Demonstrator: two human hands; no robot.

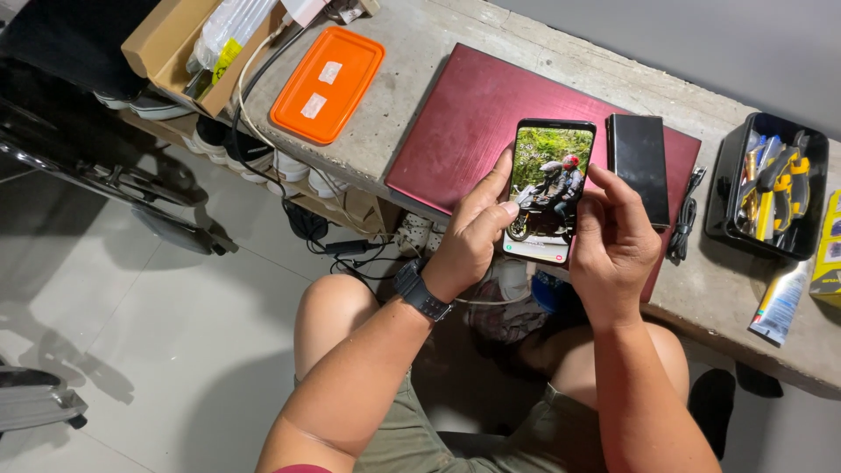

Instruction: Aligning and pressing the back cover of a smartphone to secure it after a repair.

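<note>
A black smartphone (pixel 550 188) with a lit screen showing a picture of riders on a motorbike is held upright over the bench edge. My left hand (pixel 473 232) grips its left side, thumb resting on the screen's lower left. My right hand (pixel 613 241) holds its right side, fingers curled at the edge. A black watch (pixel 420 293) is on my left wrist. Under the phone lies a closed dark red laptop (pixel 477 114). A second black phone (pixel 639 166) with a dark screen lies on the laptop, just right of the held one.
An orange lid (pixel 328 83) lies at the left of the concrete bench (pixel 412 52). A cardboard box (pixel 188 48) stands further left. A black tray of tools (pixel 771 188), a tube (pixel 780 302) and a coiled cable (pixel 683 219) sit at the right. Cables and shoes lie below.
</note>
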